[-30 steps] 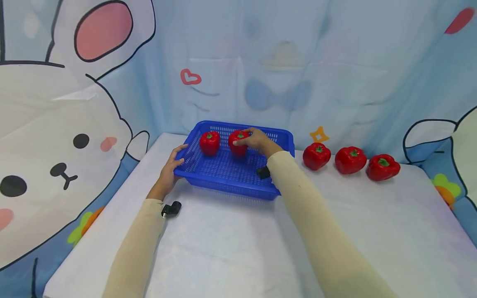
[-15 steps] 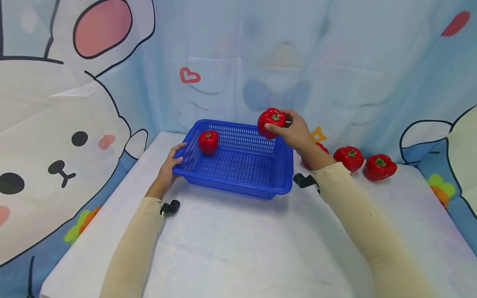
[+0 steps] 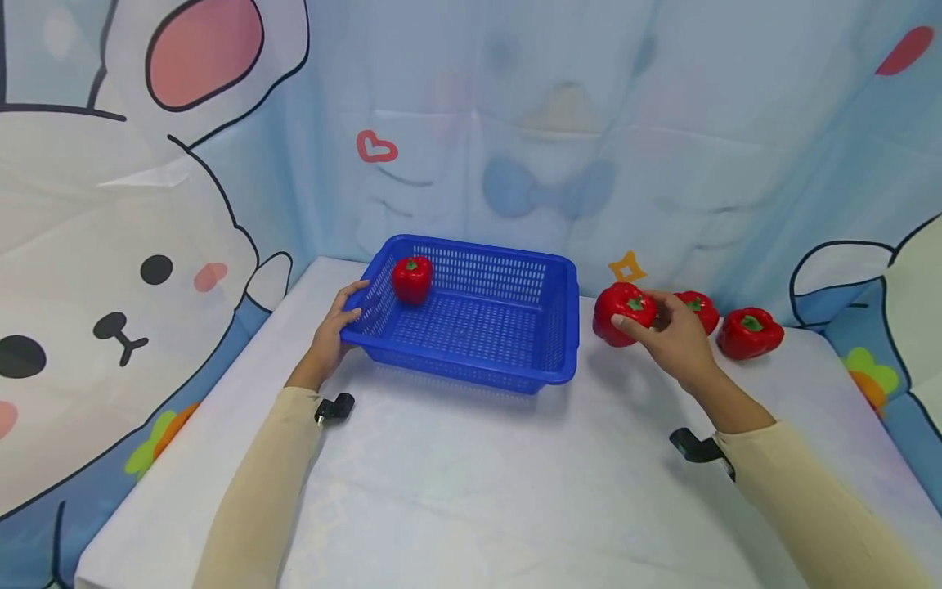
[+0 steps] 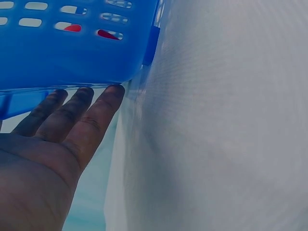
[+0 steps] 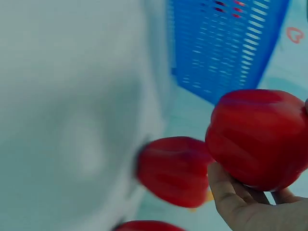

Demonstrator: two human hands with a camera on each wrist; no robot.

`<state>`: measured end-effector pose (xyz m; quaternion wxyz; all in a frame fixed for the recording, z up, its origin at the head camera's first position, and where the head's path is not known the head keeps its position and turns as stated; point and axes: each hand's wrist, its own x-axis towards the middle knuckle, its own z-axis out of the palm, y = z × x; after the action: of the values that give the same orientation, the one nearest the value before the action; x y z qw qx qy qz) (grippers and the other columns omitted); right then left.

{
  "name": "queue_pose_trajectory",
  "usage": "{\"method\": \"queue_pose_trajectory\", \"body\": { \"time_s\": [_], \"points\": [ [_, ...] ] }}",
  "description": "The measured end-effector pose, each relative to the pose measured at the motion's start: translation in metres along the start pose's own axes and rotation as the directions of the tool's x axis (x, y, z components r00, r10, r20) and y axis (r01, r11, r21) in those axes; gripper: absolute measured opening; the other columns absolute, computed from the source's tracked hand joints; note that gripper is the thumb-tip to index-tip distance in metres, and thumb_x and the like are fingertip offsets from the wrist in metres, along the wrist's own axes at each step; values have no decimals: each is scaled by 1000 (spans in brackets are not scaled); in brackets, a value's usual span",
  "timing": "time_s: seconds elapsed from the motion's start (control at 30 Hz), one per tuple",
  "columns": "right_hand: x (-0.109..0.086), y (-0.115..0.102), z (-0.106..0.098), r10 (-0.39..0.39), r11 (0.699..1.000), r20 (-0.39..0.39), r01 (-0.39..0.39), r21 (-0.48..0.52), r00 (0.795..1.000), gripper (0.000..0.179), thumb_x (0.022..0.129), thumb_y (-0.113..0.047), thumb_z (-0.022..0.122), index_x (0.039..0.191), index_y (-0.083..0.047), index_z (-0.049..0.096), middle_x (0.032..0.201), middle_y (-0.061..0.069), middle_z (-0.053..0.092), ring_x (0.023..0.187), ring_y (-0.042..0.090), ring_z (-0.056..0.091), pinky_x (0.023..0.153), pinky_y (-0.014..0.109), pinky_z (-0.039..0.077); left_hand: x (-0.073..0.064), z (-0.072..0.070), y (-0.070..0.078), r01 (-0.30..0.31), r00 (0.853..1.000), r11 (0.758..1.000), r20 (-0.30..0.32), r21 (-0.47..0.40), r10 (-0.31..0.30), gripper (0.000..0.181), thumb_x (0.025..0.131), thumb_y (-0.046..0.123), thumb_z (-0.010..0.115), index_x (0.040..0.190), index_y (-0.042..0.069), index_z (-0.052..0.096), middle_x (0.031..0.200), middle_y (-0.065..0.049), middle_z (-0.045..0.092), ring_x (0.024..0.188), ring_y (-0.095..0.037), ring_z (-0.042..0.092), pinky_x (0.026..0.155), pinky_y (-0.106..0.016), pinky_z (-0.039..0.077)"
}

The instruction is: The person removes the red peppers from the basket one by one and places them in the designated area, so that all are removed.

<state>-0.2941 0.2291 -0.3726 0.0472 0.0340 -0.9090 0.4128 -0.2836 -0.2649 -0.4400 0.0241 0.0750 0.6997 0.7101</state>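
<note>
My right hand [image 3: 677, 339] holds a red bell pepper [image 5: 257, 139], thumb on the near side and fingers around the far side. In the head view this pepper overlaps another red bell pepper [image 5: 173, 171] standing on the table behind it. My left hand [image 3: 329, 335] is at the left end of a blue plastic basket [image 3: 471, 372]. In the left wrist view its fingers [image 4: 94, 122] are straight, their tips right at the basket's rim. One red bell pepper [image 3: 412, 280] sits inside the basket, near its back left corner.
To the right on the white table [image 3: 471, 491] are two more red bell peppers, a middle one [image 3: 701, 307] partly behind my right hand and a far-right one [image 3: 751, 333]. A printed blue curtain [image 3: 471, 147] hangs close behind the basket.
My right hand has lifted one of the two bell peppers out of the basket and carried it right, past the basket's end, over the row on the table. My left hand stays in place.
</note>
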Motion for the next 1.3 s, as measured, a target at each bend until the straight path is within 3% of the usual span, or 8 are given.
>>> {"method": "queue_pose_trajectory", "body": {
  "time_s": [0.4,0.67,0.83,1.0,1.17,1.3],
  "points": [
    [-16,42,20,90,996,158,-85,-39,983,95,87,-48,69,154,-2,20,152,30,31,135,52,36,97,59,47,1,2,0,8,1000,1000,1,-17,-8,53,101,22,27,153,32,23,165,-6,9,143,-40,29,113,-60,27],
    [-13,36,15,86,995,181,-76,-65,980,99,87,-53,67,156,-4,14,154,32,27,136,55,33,98,63,44,0,0,0,3,1000,1000,-7,-24,-3,52,101,22,27,153,31,24,164,-6,10,143,-41,28,113,-61,26],
    [-17,6,-6,29,998,129,-20,-67,991,98,88,-56,64,158,-8,13,157,29,26,141,54,27,99,66,40,1,1,0,9,1000,1000,-2,-12,-9,53,101,23,27,153,33,23,165,-5,8,145,-40,27,114,-61,25],
    [-19,-44,-15,-58,997,99,64,-50,993,96,87,-55,65,159,-19,13,160,21,26,145,48,24,100,70,36,2,2,2,7,1000,1000,-6,-19,-7,52,102,22,27,153,32,23,164,-6,10,142,-40,30,112,-57,31],
    [-4,-98,4,-129,992,197,128,21,972,93,85,-52,69,158,-26,18,161,14,28,147,42,26,105,69,34,2,2,2,17,1000,1000,-10,2,-17,52,102,22,27,153,34,24,164,-7,12,141,-39,32,102,-42,41],
    [24,-128,36,-163,984,347,125,130,924,88,86,-47,71,156,-28,23,160,12,30,147,39,28,109,64,32,0,2,1,26,1000,1000,-6,-6,-26,53,102,22,26,153,33,22,164,-7,10,142,-40,30,104,-44,39]
  ]
}}
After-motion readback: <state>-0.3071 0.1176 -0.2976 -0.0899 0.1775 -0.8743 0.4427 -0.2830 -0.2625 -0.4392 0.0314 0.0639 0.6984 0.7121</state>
